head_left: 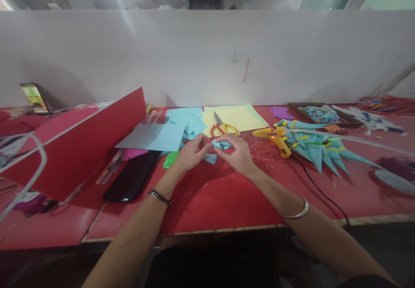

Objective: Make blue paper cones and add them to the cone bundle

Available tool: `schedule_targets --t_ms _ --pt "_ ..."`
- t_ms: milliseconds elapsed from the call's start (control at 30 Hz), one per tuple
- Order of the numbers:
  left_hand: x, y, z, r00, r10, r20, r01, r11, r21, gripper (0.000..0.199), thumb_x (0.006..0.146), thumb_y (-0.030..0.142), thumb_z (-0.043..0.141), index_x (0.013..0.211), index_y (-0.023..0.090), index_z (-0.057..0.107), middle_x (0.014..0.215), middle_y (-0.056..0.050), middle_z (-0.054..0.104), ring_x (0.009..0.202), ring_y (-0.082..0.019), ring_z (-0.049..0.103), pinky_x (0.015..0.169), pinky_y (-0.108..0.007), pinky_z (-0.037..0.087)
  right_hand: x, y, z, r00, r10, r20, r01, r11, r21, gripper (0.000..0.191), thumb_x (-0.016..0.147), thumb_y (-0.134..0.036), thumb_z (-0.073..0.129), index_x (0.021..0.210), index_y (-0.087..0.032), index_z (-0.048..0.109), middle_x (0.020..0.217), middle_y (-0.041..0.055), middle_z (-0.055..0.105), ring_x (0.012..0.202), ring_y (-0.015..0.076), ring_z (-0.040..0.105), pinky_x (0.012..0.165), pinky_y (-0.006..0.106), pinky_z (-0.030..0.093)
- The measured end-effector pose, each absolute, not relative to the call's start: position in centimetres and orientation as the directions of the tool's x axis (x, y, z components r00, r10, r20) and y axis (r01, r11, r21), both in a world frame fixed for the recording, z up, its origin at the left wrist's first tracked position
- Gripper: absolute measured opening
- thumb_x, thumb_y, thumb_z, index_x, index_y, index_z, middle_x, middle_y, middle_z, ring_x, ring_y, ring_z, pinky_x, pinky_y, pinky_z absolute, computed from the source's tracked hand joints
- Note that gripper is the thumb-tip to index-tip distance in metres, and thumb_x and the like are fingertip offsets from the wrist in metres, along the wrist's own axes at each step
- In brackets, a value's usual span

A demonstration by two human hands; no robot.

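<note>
While both hands meet just on the near side of the scissors with one red and one yellow handle point(222, 126), a small, apparently folded piece of light-blue paper point(223, 144) sits between them, above the red tabletop point(220, 206). The right hand point(238, 153) pinches it between thumb and fingers; the left hand point(193, 152) has its fingers drawn narrow at the paper's left end, though whether they grip it cannot be told. Sound practice would probably be to steady one end, align the edges and press lightly, since thin paper may slip or buckle.

Right of the scissors, the yellow plastic glue gun point(275, 139), an orange light glowing on it, points its nozzle towards them; the right hand should keep off that tip. Left of the scissors, a flat grey-blue paper sheet point(151, 136) restricts sideways travel. The most room appears to lie between the scissors and the tabletop's front edge.
</note>
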State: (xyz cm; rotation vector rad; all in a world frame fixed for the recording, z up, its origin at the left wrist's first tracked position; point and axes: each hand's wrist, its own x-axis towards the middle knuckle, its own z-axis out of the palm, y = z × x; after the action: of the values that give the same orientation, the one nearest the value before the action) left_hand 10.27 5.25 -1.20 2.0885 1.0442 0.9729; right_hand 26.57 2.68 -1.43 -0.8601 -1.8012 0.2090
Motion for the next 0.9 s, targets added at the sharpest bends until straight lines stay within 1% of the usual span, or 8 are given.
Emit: schedule_targets --t_ms 100,167,233,400,500,633,767,900 --pt "8.7 6.0 -1.6 0.659 0.714 0.237 0.511 -0.656 0.555 0.047 0.062 0.043 0.064 0.102 0.022 0.052 0.104 -0.004 0.051 0.098 -0.021 0.043 0.083 -0.033 0.037 26.8 2.9 -1.6 -0.077 0.706 0.704 0.423 0.663 -0.618 0.011 0.073 -0.026 0.057 0.082 -0.020 0.057 0.081 0.0016 0.061 0.073 0.0138 0.057 0.065 0.027 0.047" --pt "8.5 6.4 -2.1 0.718 0.675 0.167 0.538 -0.692 0.481 0.051 0.059 0.039 0.068 0.104 0.022 0.053 0.108 -0.006 0.049 0.101 -0.022 0.042 0.086 -0.036 0.037 26.9 3.0 -1.7 -0.035 0.730 0.683 0.398 0.637 -0.660 0.012 0.072 -0.027 0.057 0.081 -0.021 0.056 0.081 0.0011 0.061 0.073 0.0138 0.057 0.065 0.027 0.047" --pt "8.7 6.5 -2.5 0.740 0.652 0.163 0.534 -0.718 0.446 0.041 0.062 0.033 0.067 0.099 0.021 0.056 0.104 -0.007 0.050 0.098 -0.021 0.044 0.086 -0.037 0.037 26.9 3.0 -1.7 -0.015 0.741 0.671 0.365 0.629 -0.687 0.012 0.071 -0.027 0.057 0.081 -0.021 0.056 0.081 0.0009 0.061 0.073 0.0138 0.057 0.065 0.027 0.047" --pt "9.6 6.3 -2.8 0.721 0.655 0.226 0.544 -0.738 0.400 0.013 0.074 0.027 0.054 0.083 0.017 0.056 0.088 -0.005 0.055 0.083 -0.017 0.051 0.073 -0.030 0.042 26.8 3.0 -1.6 0.014 0.769 0.639 0.316 0.603 -0.733 0.012 0.069 -0.027 0.058 0.079 -0.021 0.057 0.078 0.0002 0.060 0.072 0.0138 0.056 0.066 0.027 0.046" --pt "9.9 6.0 -2.8 0.667 0.702 0.250 0.607 -0.707 0.363 0.012 0.077 0.025 0.048 0.085 0.017 0.053 0.084 -0.005 0.056 0.077 -0.017 0.052 0.068 -0.029 0.041 26.7 3.1 -1.6 0.038 0.809 0.586 0.238 0.562 -0.792 0.013 0.068 -0.027 0.060 0.078 -0.020 0.057 0.077 -0.0002 0.059 0.070 0.0133 0.056 0.064 0.027 0.046" --pt "10.2 5.8 -2.9 0.597 0.749 0.287 0.639 -0.660 0.395 0.016 0.077 0.021 0.047 0.092 0.016 0.049 0.079 -0.004 0.058 0.069 -0.016 0.053 0.059 -0.025 0.040 26.5 3.2 -1.7 0.076 0.872 0.484 0.090 0.477 -0.874 0.017 0.065 -0.029 0.062 0.078 -0.020 0.056 0.074 -0.0009 0.057 0.065 0.0114 0.054 0.060 0.025 0.046" --pt "10.5 5.9 -3.2 0.551 0.730 0.404 0.592 -0.684 0.426 0.025 0.075 0.019 0.048 0.100 0.017 0.046 0.088 -0.005 0.058 0.077 -0.016 0.054 0.064 -0.025 0.041 26.4 3.5 -2.3 0.053 0.923 0.382 -0.087 0.385 -0.919 0.020 0.064 -0.033 0.064 0.078 -0.020 0.056 0.073 -0.0021 0.056 0.064 0.0101 0.054 0.061 0.025 0.046" --pt "10.7 6.2 -3.3 0.488 0.735 0.471 0.622 -0.672 0.403 0.018 0.073 0.019 0.049 0.092 0.017 0.049 0.086 -0.004 0.058 0.079 -0.017 0.054 0.066 -0.026 0.041 26.5 3.6 -2.7 0.004 0.946 0.323 -0.207 0.317 -0.926 0.022 0.064 -0.036 0.064 0.079 -0.021 0.056 0.068 -0.0038 0.055 0.060 0.0082 0.053 0.058 0.023 0.045"
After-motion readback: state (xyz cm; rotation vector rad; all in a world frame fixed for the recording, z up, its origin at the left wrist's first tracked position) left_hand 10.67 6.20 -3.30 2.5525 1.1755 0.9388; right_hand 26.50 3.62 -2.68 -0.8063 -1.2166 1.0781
